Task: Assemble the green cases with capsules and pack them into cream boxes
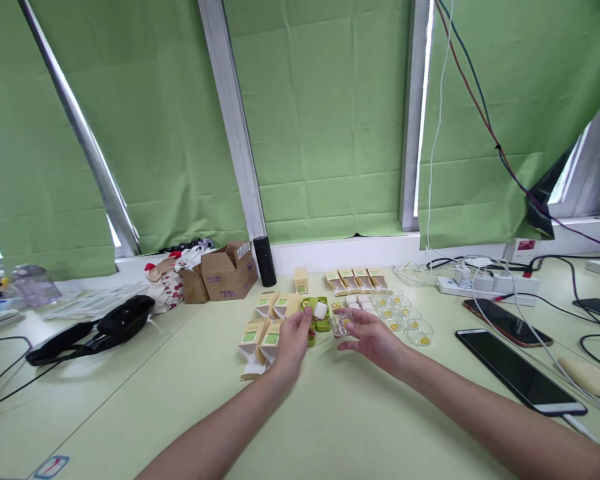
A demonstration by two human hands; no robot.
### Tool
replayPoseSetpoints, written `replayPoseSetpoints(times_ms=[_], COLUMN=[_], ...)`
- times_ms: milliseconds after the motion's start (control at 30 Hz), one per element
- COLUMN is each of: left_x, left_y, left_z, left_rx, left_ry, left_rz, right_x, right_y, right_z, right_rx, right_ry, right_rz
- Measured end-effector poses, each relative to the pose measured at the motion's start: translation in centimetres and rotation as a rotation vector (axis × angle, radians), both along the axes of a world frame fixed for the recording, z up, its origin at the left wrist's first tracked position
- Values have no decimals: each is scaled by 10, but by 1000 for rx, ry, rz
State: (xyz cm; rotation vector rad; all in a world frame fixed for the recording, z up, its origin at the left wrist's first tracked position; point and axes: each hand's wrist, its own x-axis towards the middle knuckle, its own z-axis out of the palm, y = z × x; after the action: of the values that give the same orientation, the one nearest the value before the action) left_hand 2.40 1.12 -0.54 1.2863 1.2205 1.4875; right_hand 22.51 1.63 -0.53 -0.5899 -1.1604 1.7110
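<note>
My left hand is closed, thumb and fingers pinching a small white rounded block. Just below that block are several green cases, partly covered by the hand. A clear plastic container with a yellow spot is held in the fingertips of my right hand. More clear containers with yellow centres stand to the right of it. Several white blocks lie behind the right hand. Left of my left hand, small open cartons with green labels stand in a group.
More open cartons line up at the back. Left of them stand a black cylinder and an open cardboard box. A black pouch with a strap lies at left. On the right are phones, a power strip and loose cables.
</note>
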Motion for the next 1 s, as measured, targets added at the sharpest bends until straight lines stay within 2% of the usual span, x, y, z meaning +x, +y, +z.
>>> replayPoseSetpoints(times_ms=[167, 367, 533, 667, 1000], left_x=[0, 3, 2, 2, 1], left_y=[0, -1, 0, -1, -1], left_z=[0, 1, -2, -4, -5], left_rx=[6, -1, 27, 41, 25], left_ry=[-30, 4, 30, 73, 176], left_rz=[-2, 20, -14, -30, -18], right_x=[-9, -14, -14, -16, -9], right_y=[0, -3, -10, -15, -23], right_z=[-10, -24, -21, -17, -12], right_rx=[-96, -90, -15, -6, 27], right_ry=[149, 149, 64, 14, 64], right_rz=[40, -77, -162, -133, -90])
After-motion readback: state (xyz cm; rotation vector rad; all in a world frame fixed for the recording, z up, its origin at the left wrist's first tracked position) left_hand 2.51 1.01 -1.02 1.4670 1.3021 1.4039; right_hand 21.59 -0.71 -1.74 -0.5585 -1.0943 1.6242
